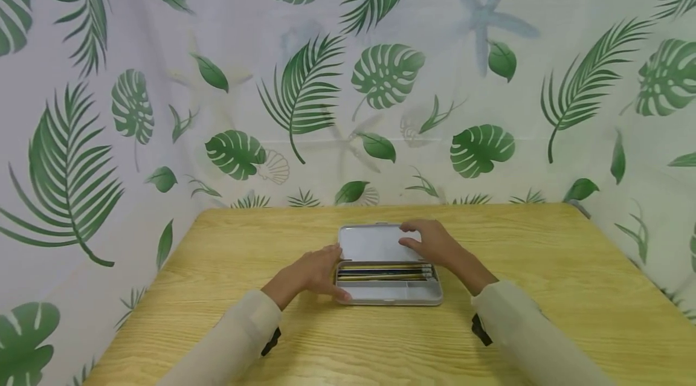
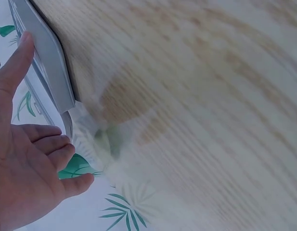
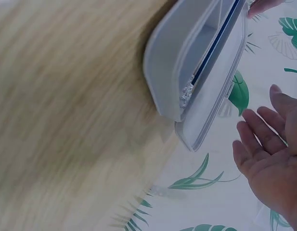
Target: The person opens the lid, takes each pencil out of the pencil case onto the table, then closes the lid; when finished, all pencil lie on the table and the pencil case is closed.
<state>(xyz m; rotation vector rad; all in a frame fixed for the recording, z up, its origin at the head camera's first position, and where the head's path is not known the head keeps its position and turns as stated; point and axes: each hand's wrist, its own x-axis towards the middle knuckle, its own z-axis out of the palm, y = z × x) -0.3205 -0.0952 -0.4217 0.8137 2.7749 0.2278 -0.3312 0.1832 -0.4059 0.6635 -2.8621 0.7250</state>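
Observation:
A pale grey pencil case lies on the table with its lid folded back flat behind it. Several pencils lie side by side in the rear compartment, their metal ends toward the right. My left hand spans the left end of the case, thumb at the front corner and fingers beside the lid. In the left wrist view its thumb rests against the case wall. My right hand is over the lid's right part, fingers apart and holding nothing; in the right wrist view its palm faces the camera.
The table has a light wood grain. Behind it and at both sides hangs a white cloth printed with green leaves. The case's front tray has a divider toward its right.

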